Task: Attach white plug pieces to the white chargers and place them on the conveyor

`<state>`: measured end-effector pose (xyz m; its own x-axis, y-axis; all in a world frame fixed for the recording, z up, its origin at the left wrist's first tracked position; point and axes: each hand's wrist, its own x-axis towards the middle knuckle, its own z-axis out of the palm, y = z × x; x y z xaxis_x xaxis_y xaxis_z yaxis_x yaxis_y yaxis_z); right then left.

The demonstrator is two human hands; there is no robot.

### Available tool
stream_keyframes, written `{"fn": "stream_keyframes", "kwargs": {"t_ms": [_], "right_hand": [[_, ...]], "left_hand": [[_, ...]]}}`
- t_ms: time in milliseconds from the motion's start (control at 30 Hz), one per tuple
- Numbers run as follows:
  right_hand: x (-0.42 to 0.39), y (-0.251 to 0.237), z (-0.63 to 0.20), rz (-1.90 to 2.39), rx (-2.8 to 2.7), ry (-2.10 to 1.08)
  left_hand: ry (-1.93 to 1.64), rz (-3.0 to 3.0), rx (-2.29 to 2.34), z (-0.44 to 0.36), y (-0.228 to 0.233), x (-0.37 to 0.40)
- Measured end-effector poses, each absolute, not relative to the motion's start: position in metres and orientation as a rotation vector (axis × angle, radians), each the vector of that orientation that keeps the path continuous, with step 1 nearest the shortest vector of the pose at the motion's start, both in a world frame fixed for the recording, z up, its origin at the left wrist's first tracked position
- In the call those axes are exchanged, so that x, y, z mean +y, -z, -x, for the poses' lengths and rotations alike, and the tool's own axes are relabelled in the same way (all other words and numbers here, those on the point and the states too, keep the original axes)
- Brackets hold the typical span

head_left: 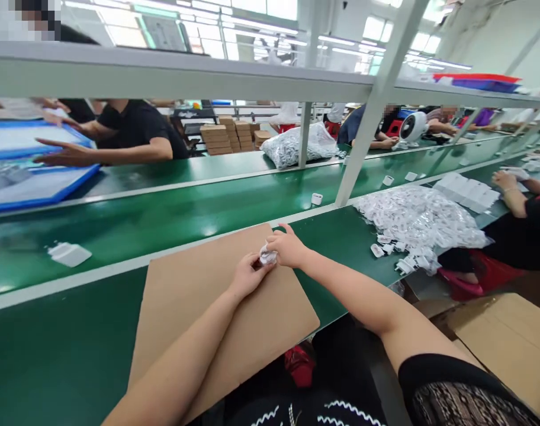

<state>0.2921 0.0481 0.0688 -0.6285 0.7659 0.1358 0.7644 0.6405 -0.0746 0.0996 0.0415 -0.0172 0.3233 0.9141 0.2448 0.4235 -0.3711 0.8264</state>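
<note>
My left hand (246, 275) and my right hand (288, 245) meet above a brown cardboard sheet (194, 296) that lies on the green bench. Both pinch one small white bagged part (267, 256) between their fingertips. A large heap of the same small white bagged parts (418, 222) lies on the bench to the right of my hands, about an arm's length away. The part itself is mostly covered by my fingers.
A green conveyor belt (163, 216) runs behind the bench, carrying a white block (69, 254) and small white parts (317, 199). Slanted white frame posts (367, 127) rise ahead. Other people work across the belt and at my right; cardboard boxes (514, 343) stand low right.
</note>
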Motion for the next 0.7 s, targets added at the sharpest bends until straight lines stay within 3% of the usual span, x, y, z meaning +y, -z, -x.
{"fn": "stream_keyframes", "kwargs": {"t_ms": [267,700], "right_hand": [[0.037,-0.064,-0.289,1.437,-2.426,-0.249],[0.057,-0.065,-0.291,1.607,-2.444,-0.212]], "left_hand": [[-1.061,-1.857,1.073,-0.105,0.023,0.042],[-1.081,-1.882,1.114,-0.109,0.018,0.049]]}}
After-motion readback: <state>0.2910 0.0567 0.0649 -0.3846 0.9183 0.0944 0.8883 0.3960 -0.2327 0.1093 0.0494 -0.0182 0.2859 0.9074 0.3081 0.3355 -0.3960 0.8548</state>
